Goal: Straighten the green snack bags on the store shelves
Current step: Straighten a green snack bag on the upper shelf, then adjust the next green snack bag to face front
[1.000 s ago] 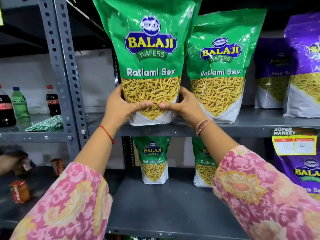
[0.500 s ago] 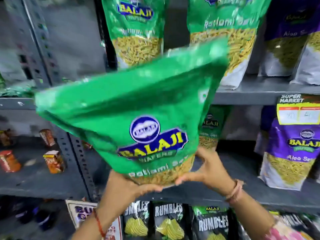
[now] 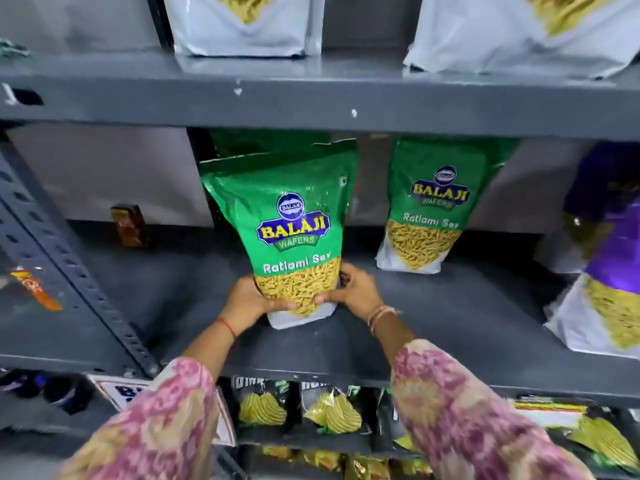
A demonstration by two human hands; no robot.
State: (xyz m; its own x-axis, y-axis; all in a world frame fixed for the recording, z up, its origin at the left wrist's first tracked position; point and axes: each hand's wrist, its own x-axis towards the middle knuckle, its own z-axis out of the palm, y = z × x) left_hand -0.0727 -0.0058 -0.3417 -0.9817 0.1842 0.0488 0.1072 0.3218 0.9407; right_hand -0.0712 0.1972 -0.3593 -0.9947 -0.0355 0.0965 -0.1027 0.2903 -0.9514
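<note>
From the head camera, I judged the main risk to be the green bag [image 3: 294,233] tipping over. It leaned to the left, its top wider than its base, and it was held only low down. If I let go before the white bottom sat flat on the shelf [image 3: 450,317], it could have flopped forward or sideways. It also stood close in front of another green pack [image 3: 263,142] at centre frame, so a push backward might have knocked that one.

My left hand [image 3: 247,301] pressed the bag's lower left edge, thumb across the front. My right hand [image 3: 353,289] closed on the lower right edge, fingers wrapped behind. So the grip pinched the bag's base from both sides, with nearly all of the bag rising above it.

A second green bag [image 3: 433,206] stood apart at centre right, upright and untouched.
</note>
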